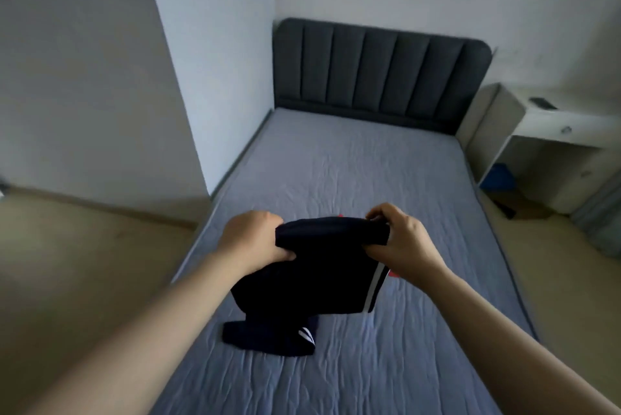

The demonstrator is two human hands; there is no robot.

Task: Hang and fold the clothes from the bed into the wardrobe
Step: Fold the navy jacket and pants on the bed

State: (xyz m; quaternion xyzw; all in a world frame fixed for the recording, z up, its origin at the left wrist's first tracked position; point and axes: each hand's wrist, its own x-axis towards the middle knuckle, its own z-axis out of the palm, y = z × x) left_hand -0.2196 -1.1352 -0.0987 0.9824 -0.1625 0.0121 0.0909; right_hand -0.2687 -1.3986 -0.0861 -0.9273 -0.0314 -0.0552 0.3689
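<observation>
A white wall [215, 62] runs along the bed's [353, 162] left edge, a dark padded headboard [379, 75] stands at its far end, and a white desk [554, 125] sits off its right edge. Over the near half, the left hand [250, 240] and right hand [403, 240] each clench a top corner of a dark garment [319, 273], which hangs between them with its lower end on the sheet.

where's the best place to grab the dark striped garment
The top band, one corner per hand, each from its own side. The left hand and right hand pinch it there, so the dark striped garment hangs flat, lower end on the bed.
</observation>
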